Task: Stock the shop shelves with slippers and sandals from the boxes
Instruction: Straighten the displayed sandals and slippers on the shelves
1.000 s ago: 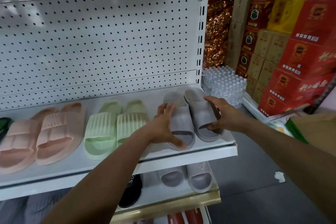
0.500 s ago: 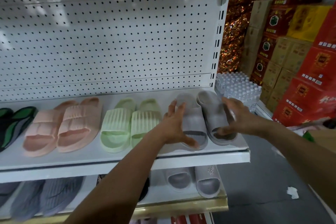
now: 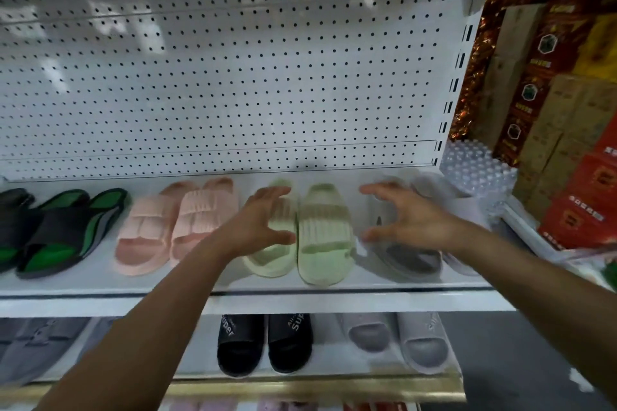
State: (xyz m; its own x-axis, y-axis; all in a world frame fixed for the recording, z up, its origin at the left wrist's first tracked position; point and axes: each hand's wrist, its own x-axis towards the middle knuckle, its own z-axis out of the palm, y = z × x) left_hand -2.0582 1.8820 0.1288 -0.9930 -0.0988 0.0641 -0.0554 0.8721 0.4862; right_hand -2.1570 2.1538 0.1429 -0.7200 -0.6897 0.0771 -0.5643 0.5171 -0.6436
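Note:
A white shelf [image 3: 233,290] carries four pairs of slippers in a row: black-and-green [image 3: 63,230], pink [image 3: 177,227], light green [image 3: 324,237] and grey [image 3: 410,257] at the right end. My left hand [image 3: 263,220] is spread over the left light green slipper, fingers straight, holding nothing. My right hand [image 3: 407,217] hovers with fingers spread over the left grey slipper; it is blurred and grips nothing. The right grey slipper is mostly hidden behind my right wrist.
A lower shelf [image 3: 300,380] holds grey [image 3: 36,347], black [image 3: 263,340] and pale grey slippers [image 3: 397,337]. A perforated white back panel [image 3: 233,77] rises behind. Shrink-wrapped water bottles [image 3: 474,170] and stacked red and brown cartons [image 3: 574,143] stand to the right.
Both hands have let go of the grey pair and shifted left; my left hand now lies over the light green pair. The view has panned left and down.

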